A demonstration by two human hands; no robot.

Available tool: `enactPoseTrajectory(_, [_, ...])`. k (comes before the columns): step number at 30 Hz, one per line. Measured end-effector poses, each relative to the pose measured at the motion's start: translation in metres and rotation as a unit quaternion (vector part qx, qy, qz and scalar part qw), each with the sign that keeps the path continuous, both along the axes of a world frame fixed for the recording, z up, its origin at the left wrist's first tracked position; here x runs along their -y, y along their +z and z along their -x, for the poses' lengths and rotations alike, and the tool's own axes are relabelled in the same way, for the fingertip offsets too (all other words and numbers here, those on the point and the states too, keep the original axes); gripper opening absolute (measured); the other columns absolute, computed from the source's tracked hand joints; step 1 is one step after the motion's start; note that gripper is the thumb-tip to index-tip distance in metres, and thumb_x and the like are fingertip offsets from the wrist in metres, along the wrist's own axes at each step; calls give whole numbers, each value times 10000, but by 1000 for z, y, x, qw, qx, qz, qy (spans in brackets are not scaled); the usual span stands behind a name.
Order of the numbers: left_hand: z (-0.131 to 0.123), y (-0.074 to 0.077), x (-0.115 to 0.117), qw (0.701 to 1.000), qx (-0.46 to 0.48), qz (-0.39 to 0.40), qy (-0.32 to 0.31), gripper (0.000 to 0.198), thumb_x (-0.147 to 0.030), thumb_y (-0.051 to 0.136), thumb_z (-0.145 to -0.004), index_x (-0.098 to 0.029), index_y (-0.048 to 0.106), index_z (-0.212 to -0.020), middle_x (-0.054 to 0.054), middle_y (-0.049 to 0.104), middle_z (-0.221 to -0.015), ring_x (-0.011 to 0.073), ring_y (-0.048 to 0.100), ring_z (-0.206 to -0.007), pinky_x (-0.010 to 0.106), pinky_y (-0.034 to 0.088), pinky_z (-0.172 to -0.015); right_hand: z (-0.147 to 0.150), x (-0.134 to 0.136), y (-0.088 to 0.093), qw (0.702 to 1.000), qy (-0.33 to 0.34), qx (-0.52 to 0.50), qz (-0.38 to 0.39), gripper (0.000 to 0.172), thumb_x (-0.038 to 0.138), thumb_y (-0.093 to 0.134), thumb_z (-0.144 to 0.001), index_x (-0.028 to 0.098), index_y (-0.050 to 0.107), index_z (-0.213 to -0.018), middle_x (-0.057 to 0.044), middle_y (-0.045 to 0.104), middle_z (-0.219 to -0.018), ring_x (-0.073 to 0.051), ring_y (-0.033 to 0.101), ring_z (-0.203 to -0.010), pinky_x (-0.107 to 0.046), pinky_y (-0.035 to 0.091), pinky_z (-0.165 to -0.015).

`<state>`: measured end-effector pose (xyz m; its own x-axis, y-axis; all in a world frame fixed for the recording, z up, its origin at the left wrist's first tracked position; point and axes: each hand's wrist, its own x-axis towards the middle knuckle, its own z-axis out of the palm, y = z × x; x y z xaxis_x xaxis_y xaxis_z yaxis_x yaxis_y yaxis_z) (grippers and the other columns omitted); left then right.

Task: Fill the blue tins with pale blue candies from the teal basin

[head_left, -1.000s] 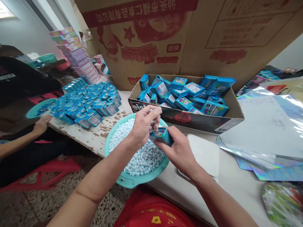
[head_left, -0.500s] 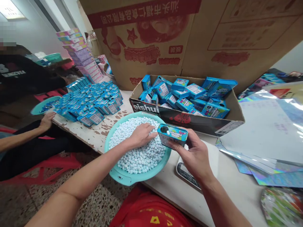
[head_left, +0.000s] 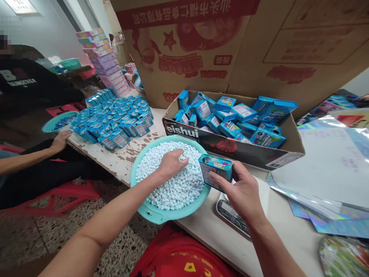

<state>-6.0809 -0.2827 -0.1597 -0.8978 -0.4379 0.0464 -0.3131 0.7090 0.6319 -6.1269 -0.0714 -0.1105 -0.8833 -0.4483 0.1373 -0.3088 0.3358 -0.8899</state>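
Note:
My right hand (head_left: 240,186) grips a small blue candy tin (head_left: 216,174) marked "Caramelo Macizo" beside the basin's right rim. The tin's top faces up and a round opening shows at its left end. My left hand (head_left: 172,164) is down in the small white candies (head_left: 170,194), its fingers curled round some of them; thumb and forefinger show at the surface, while the other fingertips are partly hidden. These candies fill a turquoise basin (head_left: 155,218) at the table edge.
Behind the basin stands a cardboard tray (head_left: 248,156) of blue tins. Many more tins (head_left: 112,119) cover the table's left. A digital scale (head_left: 232,213) lies right of the basin, near plastic sheets (head_left: 331,154). A co-worker's hand (head_left: 61,140) rests at the left edge.
My left hand has drawn its fingers in among the candies. My right hand has tipped the tin so more of its front shows, and the view has shifted slightly.

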Motion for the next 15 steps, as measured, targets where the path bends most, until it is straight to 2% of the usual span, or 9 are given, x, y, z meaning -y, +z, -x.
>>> enactPoseTrajectory(2, [-2,8,2,981,-50,-173,75,210,-380,653,-713,-185,578,-727,10,573,-645,174,565,-595,255,424,-535,-1,4,2,1000,13,-8,3,281,399,713,-751,225,648,-962,-16,651,-889,-198,585,-797,-326,449,-725])
enactPoseTrajectory(3, [-2,15,3,955,-73,-268,101,249,-404,674,-686,-183,565,-725,-10,534,-596,147,523,-505,232,370,-444,-2,8,3,1000,22,-14,3,278,395,709,-755,226,646,-966,-19,650,-893,-200,584,-797,-326,448,-724])
enactPoseTrajectory(5, [-2,31,2,885,-127,-433,120,305,-429,698,-652,-178,549,-744,-34,493,-570,110,455,-404,205,253,-338,-4,17,5,998,46,-33,-5,262,388,696,-764,229,641,-965,-27,644,-892,-208,582,-805,-329,444,-719])
enactPoseTrajectory(7, [0,47,0,815,-193,-534,113,305,-405,696,-643,-171,552,-775,-29,515,-609,93,462,-401,186,234,-319,-7,29,6,995,76,-56,-26,225,375,683,-770,227,633,-932,-33,630,-878,-217,580,-813,-331,437,-709])
enactPoseTrajectory(9, [3,59,-2,762,-237,-590,118,303,-381,683,-635,-162,567,-808,-15,550,-647,98,510,-446,177,306,-347,-9,41,7,990,106,-76,-55,197,350,681,-768,221,622,-905,-37,622,-883,-225,584,-827,-333,433,-705])
enactPoseTrajectory(11, [7,65,-4,729,-253,-622,135,292,-379,675,-624,-158,557,-775,-9,560,-650,111,548,-494,190,393,-404,-10,51,7,984,130,-94,-81,203,338,683,-766,217,611,-912,-46,627,-922,-231,589,-852,-337,433,-714])
enactPoseTrajectory(13, [10,65,-5,714,-263,-632,151,283,-380,683,-614,-165,516,-692,-22,538,-617,116,563,-521,206,450,-464,-9,57,8,979,139,-111,-96,218,359,683,-767,218,607,-917,-50,634,-940,-232,590,-854,-338,432,-711])
enactPoseTrajectory(15, [12,64,-5,714,-280,-622,156,299,-374,698,-610,-172,483,-653,-36,518,-599,112,563,-524,210,466,-490,-8,59,10,980,124,-124,-97,219,379,672,-772,217,609,-905,-50,634,-924,-230,589,-829,-335,429,-687])
